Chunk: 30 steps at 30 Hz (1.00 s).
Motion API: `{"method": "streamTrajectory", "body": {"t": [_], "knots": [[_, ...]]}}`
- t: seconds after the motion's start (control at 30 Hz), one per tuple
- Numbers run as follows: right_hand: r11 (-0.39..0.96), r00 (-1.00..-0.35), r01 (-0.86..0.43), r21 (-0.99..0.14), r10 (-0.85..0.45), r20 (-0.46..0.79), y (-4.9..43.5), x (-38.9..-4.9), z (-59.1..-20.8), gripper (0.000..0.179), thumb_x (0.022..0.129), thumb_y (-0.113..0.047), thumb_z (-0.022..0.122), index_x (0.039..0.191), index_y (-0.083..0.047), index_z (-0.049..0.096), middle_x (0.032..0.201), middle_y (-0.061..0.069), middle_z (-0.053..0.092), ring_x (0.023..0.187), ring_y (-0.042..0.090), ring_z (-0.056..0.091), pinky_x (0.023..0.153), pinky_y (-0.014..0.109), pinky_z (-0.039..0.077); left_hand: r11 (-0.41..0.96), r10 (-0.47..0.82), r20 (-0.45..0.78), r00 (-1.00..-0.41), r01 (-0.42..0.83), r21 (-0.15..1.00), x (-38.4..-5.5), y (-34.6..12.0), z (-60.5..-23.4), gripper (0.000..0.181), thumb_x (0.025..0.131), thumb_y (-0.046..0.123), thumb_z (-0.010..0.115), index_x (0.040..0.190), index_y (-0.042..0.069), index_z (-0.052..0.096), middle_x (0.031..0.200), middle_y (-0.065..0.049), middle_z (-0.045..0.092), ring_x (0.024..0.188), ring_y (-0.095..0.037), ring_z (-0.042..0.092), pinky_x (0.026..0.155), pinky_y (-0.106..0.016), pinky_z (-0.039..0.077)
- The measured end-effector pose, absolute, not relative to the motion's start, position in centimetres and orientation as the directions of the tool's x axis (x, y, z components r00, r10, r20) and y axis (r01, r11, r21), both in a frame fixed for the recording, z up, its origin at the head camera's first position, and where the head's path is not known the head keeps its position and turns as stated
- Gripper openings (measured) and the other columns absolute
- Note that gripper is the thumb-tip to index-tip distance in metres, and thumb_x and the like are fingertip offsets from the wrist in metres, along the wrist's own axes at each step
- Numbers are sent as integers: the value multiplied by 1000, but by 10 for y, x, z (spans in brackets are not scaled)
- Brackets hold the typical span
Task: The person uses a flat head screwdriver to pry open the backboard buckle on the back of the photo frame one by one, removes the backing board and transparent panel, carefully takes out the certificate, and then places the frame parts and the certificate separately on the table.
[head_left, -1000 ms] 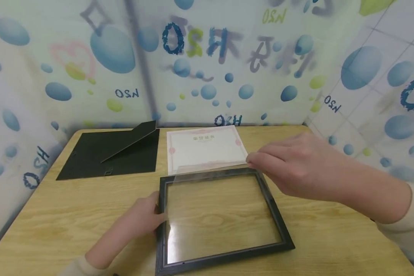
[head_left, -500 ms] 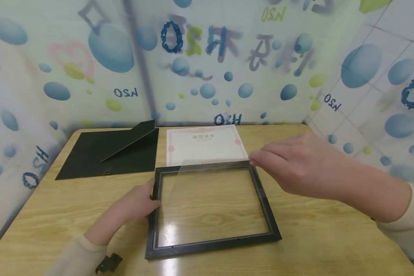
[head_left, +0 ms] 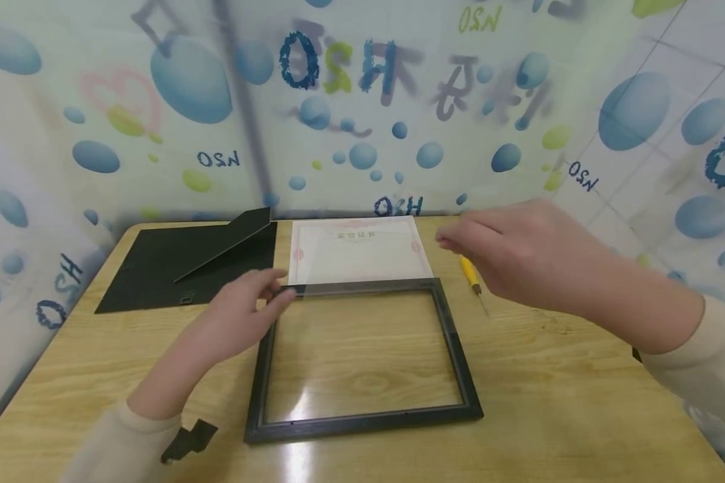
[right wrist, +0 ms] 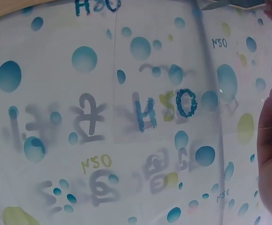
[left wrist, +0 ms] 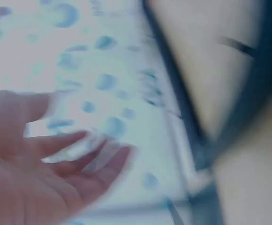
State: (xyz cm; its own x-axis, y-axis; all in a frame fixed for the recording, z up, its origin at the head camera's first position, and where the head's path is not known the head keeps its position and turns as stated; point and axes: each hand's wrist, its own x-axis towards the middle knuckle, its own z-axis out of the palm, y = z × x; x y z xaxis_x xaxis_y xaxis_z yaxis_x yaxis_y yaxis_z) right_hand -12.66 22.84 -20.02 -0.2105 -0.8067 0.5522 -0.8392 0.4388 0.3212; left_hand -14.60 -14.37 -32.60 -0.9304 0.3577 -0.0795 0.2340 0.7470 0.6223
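My right hand (head_left: 519, 258), raised over the right side of the table, pinches a clear sheet (head_left: 368, 258) between thumb and fingers. The sheet is see-through and overlaps the white certificate (head_left: 299, 235) in the head view; most of its edges are hard to make out. A black picture frame (head_left: 368, 422) lies flat on the table, its opening showing bare wood. Near the frame's far left corner is my left hand (head_left: 242, 312), its fingers loosely bent and thumb apart. In the left wrist view that palm (left wrist: 37, 183) faces the camera, blurred, with nothing gripped.
A black backing board (head_left: 157, 268) with its stand leg (head_left: 229, 245) raised lies at the back left. Beyond the frame's right side is a yellow-handled screwdriver (head_left: 470, 272), partly behind my right hand. A patterned curtain (head_left: 362, 121) closes off the back.
My left hand has let go of the frame's left side and moved up to its far corner. The frame has slid slightly left and away. The clear sheet has lifted, and the screwdriver has come into view.
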Motion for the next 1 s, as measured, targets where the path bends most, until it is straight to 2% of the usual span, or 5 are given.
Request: {"method": "streamTrajectory", "body": {"t": [0.27, 0.47, 0.7, 0.87, 1.0], "knots": [[476, -274, -838, 267, -789, 549, 215, -153, -200, 32, 115, -24, 47, 110, 0, 67, 87, 8, 72, 49, 17, 51, 45, 30, 44, -12, 509, 378, -773, 433, 901, -138, -103, -295, 31, 114, 18, 51, 138, 5, 65, 131, -6, 75, 123, -20, 73, 106, -38, 60], [541, -347, -807, 235, -758, 552, 210, -165, -197, 22, 100, -9, 74, 118, 0, 69, 96, 12, 74, 66, 23, 66, 59, 35, 56, -75, 353, 406, -843, 407, 910, -139, -92, -298, 26, 108, 3, 58, 132, 3, 69, 116, 3, 81, 105, -23, 80, 92, -42, 66], [847, -849, -479, -229, -380, 368, 231, -165, -195, 77, 106, -41, 66, 167, -9, 30, 164, 21, 42, 152, 42, 40, 123, 64, 35, -171, 262, 386, -885, 351, 921, -149, -101, -300, 26, 110, 7, 57, 132, 7, 70, 114, -2, 81, 102, -23, 81, 90, -43, 66], [753, -953, -272, -599, -126, 275, 262, -175, -216, 76, 109, -45, 59, 170, -16, 23, 162, 17, 46, 151, 37, 45, 125, 61, 36, -187, 250, 355, -901, 315, 930, -158, -105, -303, 26, 110, 10, 58, 134, 7, 68, 114, -2, 81, 102, -23, 81, 90, -43, 66], [720, -976, -178, -671, -44, 211, 286, -190, -245, 60, 113, -50, 39, 161, -15, 40, 148, 15, 57, 132, 34, 63, 111, 51, 53, -234, 210, 325, -922, 275, 932, -169, -109, -303, 26, 110, 16, 59, 133, 7, 67, 114, -2, 80, 101, -23, 82, 90, -43, 66]]}}
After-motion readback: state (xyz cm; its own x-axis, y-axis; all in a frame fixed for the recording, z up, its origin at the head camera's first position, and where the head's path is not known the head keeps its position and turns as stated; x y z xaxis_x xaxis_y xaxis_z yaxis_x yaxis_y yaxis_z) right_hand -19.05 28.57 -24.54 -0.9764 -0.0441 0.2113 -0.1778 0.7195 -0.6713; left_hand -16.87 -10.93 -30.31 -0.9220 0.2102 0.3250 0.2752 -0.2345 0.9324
